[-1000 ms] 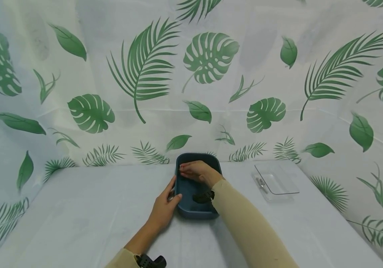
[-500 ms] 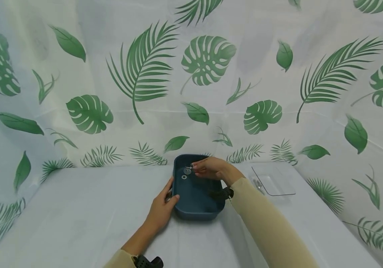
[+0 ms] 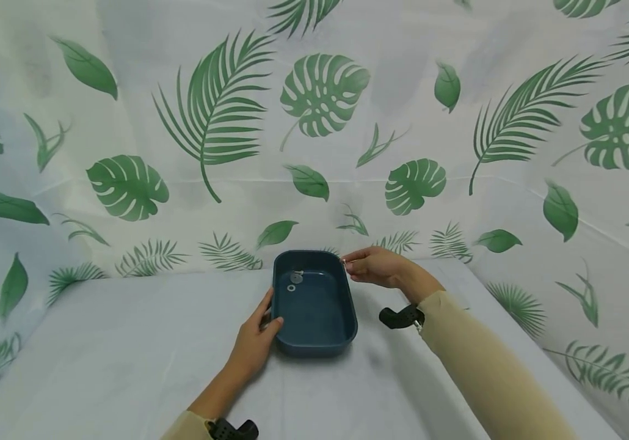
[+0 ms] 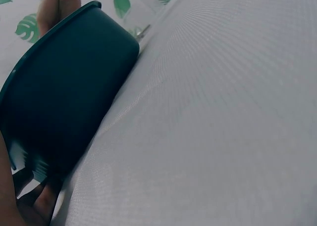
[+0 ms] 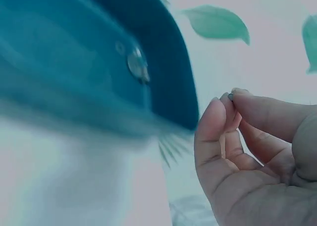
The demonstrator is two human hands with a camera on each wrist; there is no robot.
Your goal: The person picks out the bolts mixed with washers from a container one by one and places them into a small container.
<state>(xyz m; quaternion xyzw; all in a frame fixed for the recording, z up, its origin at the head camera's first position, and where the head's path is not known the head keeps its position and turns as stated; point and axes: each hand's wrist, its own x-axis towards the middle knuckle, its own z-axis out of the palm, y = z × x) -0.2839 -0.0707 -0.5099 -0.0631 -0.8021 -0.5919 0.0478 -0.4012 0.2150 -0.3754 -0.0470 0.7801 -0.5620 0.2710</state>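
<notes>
A dark blue oblong tray (image 3: 347, 333) sits on the white cloth in the middle of the table. My left hand (image 3: 262, 324) grips its left rim, thumb over the edge and fingers on the outer wall (image 4: 74, 87). Two small metal washers (image 3: 294, 281) lie in the tray's far left corner, also blurred in the right wrist view (image 5: 137, 65). My right hand (image 3: 350, 264) hovers by the tray's far right corner, outside the rim. Its thumb and forefinger pinch a tiny dark part (image 5: 231, 95).
Leaf-printed sheeting (image 3: 320, 122) walls the table at the back and both sides. A black wrist mount (image 3: 400, 318) sits on my right forearm. A clear tray (image 4: 148, 0) with a metal piece shows beyond the blue tray in the left wrist view.
My right hand has come out of the tray and moved right to its far right corner, uncovering the washers. My left hand has kept its hold on the rim.
</notes>
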